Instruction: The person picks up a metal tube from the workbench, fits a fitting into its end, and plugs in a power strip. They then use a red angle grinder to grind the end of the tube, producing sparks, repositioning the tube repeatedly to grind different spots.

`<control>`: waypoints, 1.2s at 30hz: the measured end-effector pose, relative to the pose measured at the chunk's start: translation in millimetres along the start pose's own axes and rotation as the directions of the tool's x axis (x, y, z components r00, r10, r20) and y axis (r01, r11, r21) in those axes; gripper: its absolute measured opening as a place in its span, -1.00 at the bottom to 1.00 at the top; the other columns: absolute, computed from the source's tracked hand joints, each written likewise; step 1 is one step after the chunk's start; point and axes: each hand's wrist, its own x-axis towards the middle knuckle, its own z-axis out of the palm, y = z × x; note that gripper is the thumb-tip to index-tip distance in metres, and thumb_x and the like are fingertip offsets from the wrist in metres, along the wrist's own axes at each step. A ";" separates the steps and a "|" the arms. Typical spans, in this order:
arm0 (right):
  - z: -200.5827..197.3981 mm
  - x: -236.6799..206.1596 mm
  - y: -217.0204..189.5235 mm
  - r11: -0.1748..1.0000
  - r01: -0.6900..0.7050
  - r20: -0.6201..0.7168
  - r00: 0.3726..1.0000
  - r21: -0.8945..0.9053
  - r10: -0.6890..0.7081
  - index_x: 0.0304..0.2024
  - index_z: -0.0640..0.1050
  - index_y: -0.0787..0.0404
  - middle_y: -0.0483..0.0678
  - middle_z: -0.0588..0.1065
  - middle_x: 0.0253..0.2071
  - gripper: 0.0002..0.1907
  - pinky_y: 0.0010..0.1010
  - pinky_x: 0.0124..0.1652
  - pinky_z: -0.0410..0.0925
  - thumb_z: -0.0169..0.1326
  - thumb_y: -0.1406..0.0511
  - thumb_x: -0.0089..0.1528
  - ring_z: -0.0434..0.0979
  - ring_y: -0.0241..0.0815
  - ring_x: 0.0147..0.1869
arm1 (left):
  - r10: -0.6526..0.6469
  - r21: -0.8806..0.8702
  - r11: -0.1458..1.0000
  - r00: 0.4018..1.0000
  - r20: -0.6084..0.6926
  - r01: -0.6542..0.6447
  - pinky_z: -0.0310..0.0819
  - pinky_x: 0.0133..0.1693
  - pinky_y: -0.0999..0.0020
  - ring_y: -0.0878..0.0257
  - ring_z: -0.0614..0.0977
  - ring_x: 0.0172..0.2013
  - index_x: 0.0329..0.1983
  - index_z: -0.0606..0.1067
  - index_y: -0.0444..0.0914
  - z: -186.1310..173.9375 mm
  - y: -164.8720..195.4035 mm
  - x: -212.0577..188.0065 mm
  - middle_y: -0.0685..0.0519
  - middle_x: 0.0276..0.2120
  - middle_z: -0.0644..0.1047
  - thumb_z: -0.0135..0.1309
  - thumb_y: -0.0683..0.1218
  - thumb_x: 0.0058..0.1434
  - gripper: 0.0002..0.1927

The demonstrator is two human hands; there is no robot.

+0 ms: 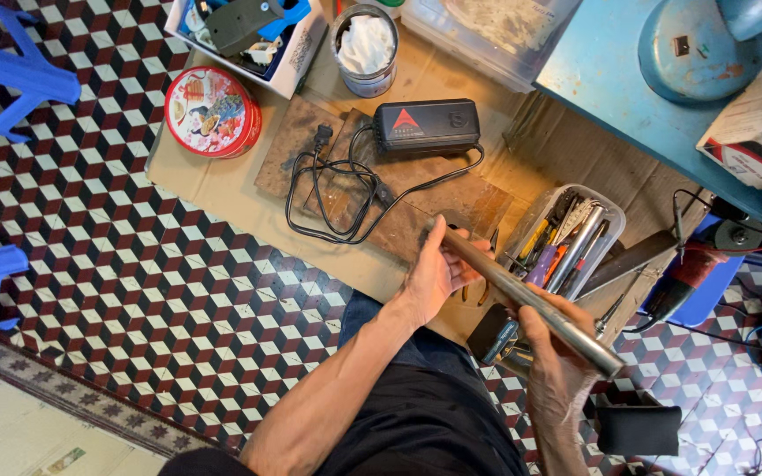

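We hold a long steel tube [531, 300] in both hands, above the cardboard sheet [222, 198] that covers part of the patterned tile floor [134, 282]. The tube runs diagonally from its far-left end down to its open near-right end.

Our left hand [434, 273] is closed around the far-left portion of the tube, fingers wrapped over it. Our right hand [553, 361] is closed around the near-right portion, with the tube passing across the fingers; the tube end projects just beyond this grip.

Items around the tube:
- A clear plastic tray [606, 220] of hand tools lies just to the right of the tube, on the cardboard.
- A black power adapter [425, 123] sits farther away, on wooden boards [297, 145], with its black cable [337, 194] coiled beside it.
- A round red tin [212, 112] lies at the far left of the cardboard.
- A metal can [365, 48] holding white cloth stands at the far edge.
- An angle grinder [690, 273] lies to the right, near a blue bench [601, 79].
- Blue plastic stools [19, 79] stand at the left, well apart from the hands.
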 end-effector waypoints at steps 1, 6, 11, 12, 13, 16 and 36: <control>0.6 -1.5 7.8 0.995 -0.062 0.058 0.997 0.081 0.057 0.09 0.52 0.31 0.07 0.62 -0.07 -0.65 -0.34 -0.02 0.52 0.16 0.34 0.25 0.68 -0.20 -0.03 | 0.110 0.026 0.994 0.994 0.015 -0.110 0.63 -0.09 0.12 0.10 0.66 -0.26 0.20 0.29 -0.18 17.1 5.4 -9.8 -0.06 -0.27 0.56 -0.02 0.18 0.35 -0.51; 6.6 0.7 57.8 0.943 -0.215 0.346 0.890 -0.255 0.297 0.09 0.58 0.28 0.10 0.60 -0.11 -0.63 -0.37 -0.07 0.42 0.19 0.27 0.26 0.58 -0.18 -0.10 | 0.672 0.301 0.645 0.709 0.213 -0.702 0.32 -0.54 0.45 0.40 0.42 -0.57 0.30 0.37 -0.19 94.2 104.6 -58.3 0.13 -0.50 0.39 -0.03 0.25 0.43 -0.44; 50.1 56.0 101.2 0.793 0.175 0.218 0.974 -0.583 -0.054 0.26 0.38 0.28 0.17 0.46 0.14 -0.37 -0.22 0.08 0.40 0.24 0.22 0.19 0.49 0.07 0.15 | 0.490 0.868 0.225 0.822 0.291 -0.442 0.15 -0.66 0.50 0.46 0.32 -0.69 0.10 0.53 -0.22 116.7 139.6 -93.0 0.15 -0.62 0.32 -0.13 0.30 0.40 -0.44; 61.5 71.5 106.4 0.689 0.397 0.291 0.917 -0.606 -0.273 0.32 0.29 0.35 0.27 0.36 0.26 -0.20 -0.11 0.16 0.34 0.31 0.24 0.11 0.36 0.23 0.30 | 0.452 0.910 0.158 0.848 0.278 -0.383 0.15 -0.66 0.48 0.45 0.31 -0.70 0.06 0.55 -0.22 115.5 137.9 -96.9 0.13 -0.64 0.32 -0.13 0.30 0.39 -0.43; 70.5 83.5 110.1 0.663 0.355 0.317 0.931 -0.659 -0.183 0.34 0.25 0.32 0.26 0.32 0.28 -0.13 -0.10 0.15 0.34 0.34 0.22 0.07 0.35 0.24 0.30 | 0.435 0.907 0.164 0.854 0.286 -0.387 0.18 -0.64 0.49 0.44 0.33 -0.69 0.04 0.55 -0.24 113.7 134.6 -98.4 0.13 -0.64 0.33 -0.13 0.29 0.41 -0.45; 95.8 107.4 119.0 0.580 0.279 0.354 0.935 -0.766 0.018 0.39 0.20 0.25 0.23 0.25 0.31 -0.01 -0.09 0.14 0.34 0.38 0.20 -0.01 0.33 0.25 0.29 | 0.385 0.872 0.224 0.862 0.330 -0.435 0.25 -0.54 0.51 0.44 0.40 -0.60 0.04 0.54 -0.27 105.7 127.5 -96.3 0.11 -0.56 0.41 -0.11 0.23 0.47 -0.50; 75.7 96.8 -20.7 0.368 -0.244 0.189 0.965 0.897 0.179 0.21 0.50 0.27 -0.03 0.55 -0.03 -0.43 -0.33 -0.30 0.28 -0.11 -0.03 0.43 0.45 -0.12 -0.17 | -0.126 0.828 -0.251 0.865 0.486 -0.502 0.57 -0.28 0.40 0.36 0.65 -0.38 0.25 0.46 -0.07 190.7 114.4 -82.9 0.09 -0.32 0.72 0.12 0.04 0.35 -0.58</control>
